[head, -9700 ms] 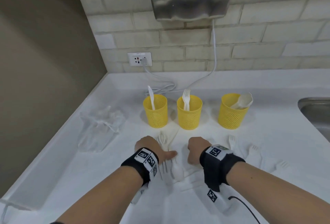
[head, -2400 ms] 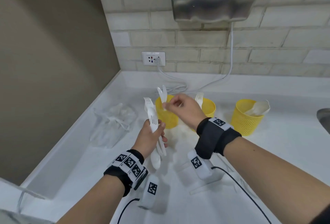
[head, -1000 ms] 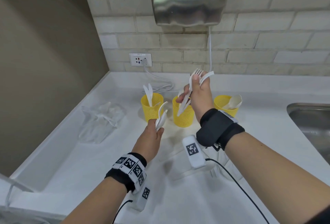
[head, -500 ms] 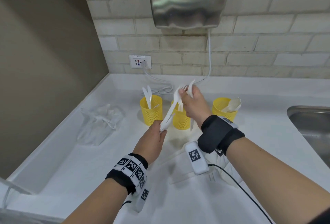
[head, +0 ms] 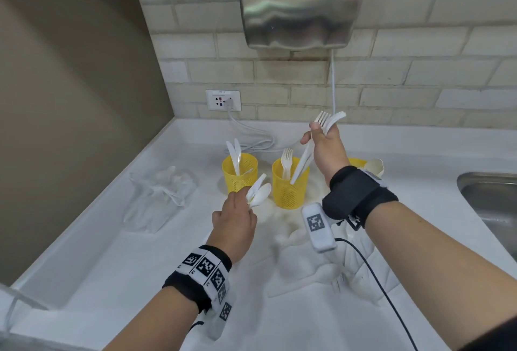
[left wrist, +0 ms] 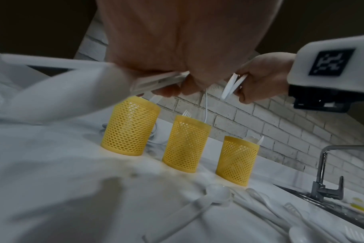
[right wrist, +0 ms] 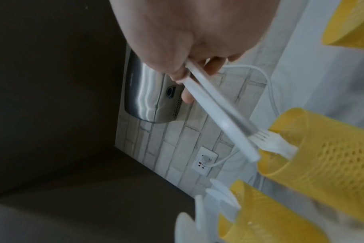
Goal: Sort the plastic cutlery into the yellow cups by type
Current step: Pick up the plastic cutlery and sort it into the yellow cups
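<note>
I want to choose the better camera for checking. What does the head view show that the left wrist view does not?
Only the head view shows the fork tines above the right hand and the knives in the left cup. Only the left wrist view shows the tap and loose cutlery on the counter. Both show the three yellow cups and the forks over the middle cup.

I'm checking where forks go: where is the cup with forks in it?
In the head view, the fork cup is the middle of three yellow cups, below the right hand.
</note>
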Available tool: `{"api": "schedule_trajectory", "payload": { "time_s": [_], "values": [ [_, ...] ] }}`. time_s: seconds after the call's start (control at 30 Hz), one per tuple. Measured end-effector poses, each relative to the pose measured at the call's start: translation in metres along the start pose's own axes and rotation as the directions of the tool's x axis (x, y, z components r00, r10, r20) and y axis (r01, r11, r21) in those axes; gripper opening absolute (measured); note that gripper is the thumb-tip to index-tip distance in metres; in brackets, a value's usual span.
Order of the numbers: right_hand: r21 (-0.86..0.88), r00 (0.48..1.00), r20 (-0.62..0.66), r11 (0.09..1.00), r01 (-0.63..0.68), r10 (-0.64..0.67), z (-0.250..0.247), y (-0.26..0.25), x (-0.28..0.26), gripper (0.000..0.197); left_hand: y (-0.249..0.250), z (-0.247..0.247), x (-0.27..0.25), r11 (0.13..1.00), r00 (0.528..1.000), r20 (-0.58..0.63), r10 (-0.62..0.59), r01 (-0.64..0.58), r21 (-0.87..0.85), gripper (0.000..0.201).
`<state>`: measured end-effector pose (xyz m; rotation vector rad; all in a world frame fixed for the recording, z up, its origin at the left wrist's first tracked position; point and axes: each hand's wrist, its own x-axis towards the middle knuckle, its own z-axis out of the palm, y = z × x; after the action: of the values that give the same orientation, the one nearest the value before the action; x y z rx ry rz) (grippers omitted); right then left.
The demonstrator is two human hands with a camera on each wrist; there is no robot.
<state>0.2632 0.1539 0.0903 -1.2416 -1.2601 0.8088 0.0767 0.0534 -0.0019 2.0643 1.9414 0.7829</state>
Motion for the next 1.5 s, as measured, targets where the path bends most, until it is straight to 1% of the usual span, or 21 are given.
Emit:
{"api": "schedule_trajectory", "payload": {
  "time_s": [0.17,0.3,0.43,0.53,0.57,0.63,0.7,0.77,0.8,0.83,0.87,0.93,0.97,1.0,1.1,1.2,1.27,1.33,1.4,1.43,1.5],
  "values": [
    [-0.093,0.995,-0.031,0.991,0.091,-0.094,0.009,-0.005,0.01,0.025,-0.008,0.003,0.005,0.999,1.0,-0.027,0.007,-0.005,0.052,0.044],
    [-0.168,0.995,-0.095,0.986,0.02,-0.037,0.016,0.001,0.017,0.041,-0.013,0.002,0.008,0.995,0.998,-0.048,0.037,-0.032,0.097,0.044],
    [-0.314,0.999,-0.023,0.948,-0.042,0.036,0.021,0.021,0.017,0.036,-0.014,0.002,0.008,0.98,0.977,-0.134,0.167,-0.149,0.132,0.052],
    [-0.472,0.992,0.084,0.881,-0.045,0.095,0.022,0.037,0.016,0.017,-0.016,0.004,0.008,0.966,0.956,-0.194,0.219,-0.184,0.181,0.055],
    [-0.508,0.986,0.109,0.86,-0.051,0.122,0.022,0.04,0.015,0.017,-0.016,0.004,0.009,0.965,0.956,-0.193,0.223,-0.188,0.185,0.053],
    [-0.533,0.973,0.144,0.843,-0.077,0.18,0.023,0.043,0.012,0.033,-0.017,0.005,0.009,0.962,0.958,-0.176,0.225,-0.19,0.194,0.05],
    [-0.632,0.984,0.124,0.774,-0.02,0.127,0.024,0.042,0.007,0.051,-0.019,0.005,0.009,0.963,0.963,-0.155,0.219,-0.187,0.195,0.048],
    [-0.709,0.992,0.104,0.695,0.12,-0.065,0.026,0.031,-0.003,0.049,-0.02,0.007,0.01,0.964,0.969,-0.135,0.208,-0.18,0.198,0.044],
    [-0.675,0.979,0.149,0.709,0.202,-0.137,0.028,0.024,-0.008,0.041,-0.021,0.007,0.011,0.963,0.971,-0.124,0.206,-0.178,0.201,0.043],
    [-0.597,0.957,0.243,0.754,0.275,-0.157,0.029,0.018,-0.012,0.032,-0.022,0.007,0.012,0.963,0.974,-0.109,0.2,-0.175,0.205,0.041],
    [-0.517,0.919,0.374,0.794,0.32,-0.126,0.03,0.014,-0.017,0.026,-0.022,0.006,0.013,0.963,0.978,-0.089,0.19,-0.168,0.208,0.04],
    [-0.494,0.791,0.611,0.791,0.361,0.02,0.032,0.006,-0.028,0.026,-0.021,0.004,0.014,0.967,0.987,-0.049,0.156,-0.143,0.21,0.038],
    [-0.512,0.749,0.657,0.778,0.364,0.082,0.033,0.005,-0.031,0.027,-0.02,0.002,0.014,0.97,0.99,-0.036,0.139,-0.129,0.205,0.038],
    [-0.518,0.741,0.665,0.775,0.362,0.098,0.034,0.005,-0.032,0.025,-0.019,0.001,0.015,0.972,0.991,-0.029,0.128,-0.119,0.2,0.037],
    [-0.472,0.765,0.639,0.825,0.31,0.078,0.036,0.007,-0.028,0.016,-0.016,-0.002,0.015,0.976,0.994,-0.007,0.106,-0.102,0.194,0.036],
    [-0.421,0.767,0.635,0.876,0.238,0.097,0.04,0.008,-0.025,0.011,-0.018,-0.005,0.016,0.988,0.998,0.024,0.062,-0.065,0.143,0.037],
    [-0.348,0.81,0.581,0.924,0.157,0.081,0.043,0.004,-0.024,0.007,-0.021,-0.008,0.016,0.993,0.999,0.053,0.012,-0.018,0.113,0.036],
    [-0.205,0.882,0.468,0.978,0.046,0.057,0.045,-0.004,-0.02,0.012,-0.024,-0.013,0.014,0.997,0.996,0.078,-0.037,0.032,0.064,0.035],
    [0.037,0.937,0.349,0.999,-0.04,0.024,0.048,-0.013,-0.013,0.008,-0.029,-0.017,0.012,0.997,0.992,0.096,-0.079,0.077,0.025,0.032],
    [0.143,0.959,0.282,0.989,-0.038,-0.004,0.049,-0.017,-0.01,0.004,-0.032,-0.018,0.011,0.996,0.991,0.104,-0.087,0.086,0.01,0.031],
    [0.229,0.987,0.146,0.973,0.031,-0.066,0.054,-0.022,-0.004,0.002,-0.036,-0.02,0.011,0.996,0.989,0.118,-0.088,0.091,-0.023,0.031]
  ]
}}
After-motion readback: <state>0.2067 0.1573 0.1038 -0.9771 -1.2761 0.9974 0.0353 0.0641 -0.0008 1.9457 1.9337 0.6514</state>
